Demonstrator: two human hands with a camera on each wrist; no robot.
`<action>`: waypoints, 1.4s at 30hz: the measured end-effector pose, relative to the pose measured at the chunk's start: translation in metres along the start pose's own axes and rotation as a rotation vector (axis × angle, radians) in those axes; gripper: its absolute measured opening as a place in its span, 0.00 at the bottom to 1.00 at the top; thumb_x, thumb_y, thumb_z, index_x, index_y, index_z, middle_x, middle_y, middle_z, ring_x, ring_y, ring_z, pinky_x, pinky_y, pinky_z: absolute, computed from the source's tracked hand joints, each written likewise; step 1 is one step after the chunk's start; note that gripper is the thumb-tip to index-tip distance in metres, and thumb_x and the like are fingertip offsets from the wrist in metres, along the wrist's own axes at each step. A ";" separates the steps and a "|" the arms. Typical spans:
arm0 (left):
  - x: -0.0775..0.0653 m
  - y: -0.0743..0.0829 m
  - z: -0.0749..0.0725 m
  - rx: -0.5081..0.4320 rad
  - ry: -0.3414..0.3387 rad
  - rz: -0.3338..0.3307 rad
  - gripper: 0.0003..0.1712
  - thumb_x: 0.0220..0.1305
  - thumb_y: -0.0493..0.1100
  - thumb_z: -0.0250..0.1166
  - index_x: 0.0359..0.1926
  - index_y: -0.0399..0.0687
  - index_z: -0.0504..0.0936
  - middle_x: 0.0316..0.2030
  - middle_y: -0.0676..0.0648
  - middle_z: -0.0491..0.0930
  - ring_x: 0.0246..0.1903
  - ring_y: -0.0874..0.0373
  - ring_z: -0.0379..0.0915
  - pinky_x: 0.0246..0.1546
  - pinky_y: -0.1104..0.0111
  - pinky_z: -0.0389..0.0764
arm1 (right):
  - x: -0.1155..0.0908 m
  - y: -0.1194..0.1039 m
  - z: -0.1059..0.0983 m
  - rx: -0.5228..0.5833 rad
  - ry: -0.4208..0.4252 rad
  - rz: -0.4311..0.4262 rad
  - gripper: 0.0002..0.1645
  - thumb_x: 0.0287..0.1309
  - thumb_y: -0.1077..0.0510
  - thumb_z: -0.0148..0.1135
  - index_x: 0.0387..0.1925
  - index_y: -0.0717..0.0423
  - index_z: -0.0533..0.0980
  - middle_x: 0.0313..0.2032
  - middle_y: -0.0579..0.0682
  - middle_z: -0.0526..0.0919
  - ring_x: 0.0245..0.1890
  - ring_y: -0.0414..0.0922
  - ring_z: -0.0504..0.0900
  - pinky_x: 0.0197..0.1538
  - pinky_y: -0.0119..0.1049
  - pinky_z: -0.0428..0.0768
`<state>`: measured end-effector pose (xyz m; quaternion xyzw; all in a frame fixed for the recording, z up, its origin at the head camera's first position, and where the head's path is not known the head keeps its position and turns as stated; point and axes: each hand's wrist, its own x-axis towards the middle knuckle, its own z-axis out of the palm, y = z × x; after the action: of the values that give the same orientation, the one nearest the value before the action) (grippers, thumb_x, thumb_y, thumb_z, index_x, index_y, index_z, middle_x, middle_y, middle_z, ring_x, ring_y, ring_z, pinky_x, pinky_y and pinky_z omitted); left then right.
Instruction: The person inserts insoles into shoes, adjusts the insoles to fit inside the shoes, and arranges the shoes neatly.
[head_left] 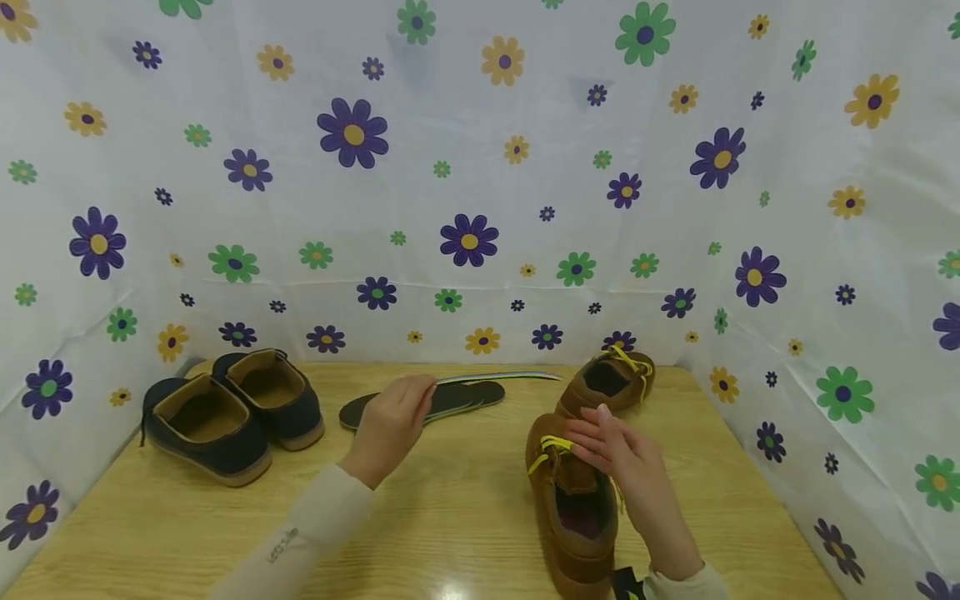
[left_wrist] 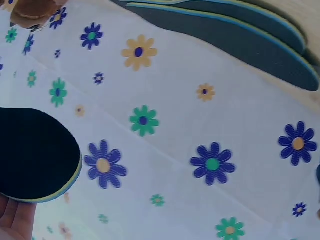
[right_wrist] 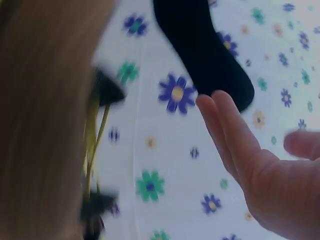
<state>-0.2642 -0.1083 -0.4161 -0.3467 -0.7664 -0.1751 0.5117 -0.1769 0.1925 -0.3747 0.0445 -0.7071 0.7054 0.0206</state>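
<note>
My left hand [head_left: 393,425] grips one end of a thin dark insole [head_left: 501,377], seen nearly edge-on in the head view. From the left wrist, the rounded dark end of that insole [left_wrist: 37,155] shows with fingers [left_wrist: 16,220] under it. Two more dark insoles [head_left: 480,393] with pale blue-yellow edges lie overlapping on the table beneath the left hand. My right hand [head_left: 622,467] has its fingers extended, beside a brown shoe [head_left: 551,525] with yellow laces [head_left: 553,446]. In the right wrist view the right fingertips [right_wrist: 222,100] overlap the held insole's far end.
A second brown shoe [head_left: 581,390] sits behind the first at the back right. On the left stands a pair of dark navy shoes [head_left: 240,446]. Flower-patterned white cloth [head_left: 465,167] encloses the wooden table [head_left: 420,517] at the back and sides.
</note>
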 end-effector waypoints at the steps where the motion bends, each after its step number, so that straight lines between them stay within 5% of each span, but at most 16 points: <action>1: 0.002 0.003 -0.001 0.005 0.010 0.015 0.19 0.76 0.43 0.45 0.41 0.34 0.79 0.33 0.41 0.81 0.30 0.50 0.81 0.29 0.63 0.82 | 0.002 -0.002 0.003 0.096 -0.030 0.016 0.37 0.71 0.40 0.44 0.63 0.69 0.65 0.57 0.68 0.74 0.53 0.50 0.81 0.52 0.39 0.78; 6: 0.009 0.013 -0.005 -0.011 0.103 0.132 0.14 0.74 0.40 0.50 0.42 0.34 0.79 0.34 0.41 0.82 0.30 0.52 0.81 0.30 0.63 0.83 | 0.010 -0.012 0.013 0.459 -0.165 0.142 0.44 0.71 0.37 0.39 0.66 0.72 0.56 0.62 0.70 0.68 0.57 0.51 0.77 0.57 0.40 0.74; 9: 0.013 0.017 -0.009 -0.010 0.141 0.202 0.12 0.73 0.37 0.52 0.43 0.33 0.80 0.36 0.41 0.83 0.32 0.51 0.82 0.32 0.63 0.83 | 0.015 -0.011 0.017 0.601 -0.198 0.182 0.32 0.72 0.40 0.41 0.54 0.65 0.68 0.56 0.67 0.74 0.57 0.55 0.76 0.56 0.42 0.75; 13: 0.016 0.022 -0.014 0.005 0.149 0.278 0.10 0.71 0.33 0.53 0.44 0.32 0.80 0.39 0.39 0.83 0.37 0.50 0.82 0.37 0.62 0.83 | 0.017 -0.008 0.022 0.716 -0.215 0.192 0.18 0.74 0.49 0.43 0.42 0.59 0.72 0.47 0.63 0.82 0.52 0.56 0.80 0.52 0.42 0.78; 16: 0.017 0.024 -0.017 0.007 0.154 0.323 0.10 0.71 0.33 0.53 0.43 0.32 0.80 0.40 0.39 0.83 0.39 0.50 0.82 0.38 0.63 0.82 | 0.016 -0.009 0.025 0.740 -0.203 0.218 0.15 0.74 0.58 0.43 0.53 0.64 0.68 0.46 0.62 0.83 0.48 0.55 0.83 0.50 0.41 0.79; 19: 0.017 0.023 -0.019 0.001 0.163 0.358 0.10 0.71 0.33 0.53 0.43 0.32 0.81 0.40 0.39 0.84 0.39 0.50 0.82 0.39 0.63 0.82 | 0.015 -0.010 0.027 0.740 -0.163 0.246 0.24 0.70 0.66 0.43 0.64 0.70 0.58 0.50 0.61 0.79 0.48 0.53 0.83 0.52 0.41 0.78; 24: 0.013 0.021 -0.021 0.002 0.142 0.399 0.11 0.71 0.32 0.52 0.43 0.32 0.81 0.41 0.39 0.84 0.41 0.50 0.83 0.42 0.62 0.81 | 0.014 -0.010 0.028 0.613 -0.106 0.240 0.31 0.67 0.72 0.45 0.69 0.74 0.51 0.56 0.60 0.71 0.50 0.48 0.81 0.56 0.43 0.75; 29: 0.006 0.021 -0.023 0.010 0.065 0.386 0.13 0.73 0.34 0.50 0.44 0.34 0.82 0.42 0.40 0.84 0.43 0.49 0.82 0.45 0.61 0.80 | 0.013 -0.006 0.027 0.455 -0.077 0.144 0.15 0.64 0.72 0.51 0.51 0.64 0.76 0.45 0.54 0.79 0.42 0.46 0.84 0.48 0.41 0.80; 32: 0.001 0.021 -0.023 0.020 -0.042 0.313 0.13 0.71 0.38 0.56 0.49 0.34 0.81 0.47 0.40 0.82 0.49 0.48 0.79 0.50 0.61 0.78 | 0.012 -0.004 0.027 0.353 -0.079 0.050 0.14 0.64 0.70 0.54 0.39 0.52 0.82 0.38 0.48 0.82 0.37 0.41 0.85 0.45 0.36 0.82; 37: 0.000 0.021 -0.022 0.052 -0.233 0.145 0.45 0.50 0.48 0.76 0.64 0.31 0.67 0.62 0.36 0.70 0.62 0.45 0.66 0.57 0.58 0.72 | 0.009 -0.005 0.030 0.093 -0.045 -0.092 0.12 0.62 0.68 0.58 0.47 0.61 0.80 0.40 0.49 0.83 0.37 0.40 0.83 0.42 0.32 0.81; 42: 0.006 0.027 -0.020 0.035 -0.358 0.067 0.64 0.43 0.53 0.79 0.71 0.32 0.51 0.70 0.35 0.55 0.70 0.44 0.51 0.64 0.55 0.63 | 0.002 -0.008 0.034 -0.191 -0.065 -0.178 0.18 0.60 0.63 0.63 0.53 0.62 0.79 0.46 0.56 0.83 0.38 0.41 0.81 0.39 0.30 0.80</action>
<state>-0.2329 -0.1003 -0.4048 -0.3889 -0.8361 -0.0802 0.3785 -0.1767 0.1579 -0.3663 0.1278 -0.7645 0.6285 0.0645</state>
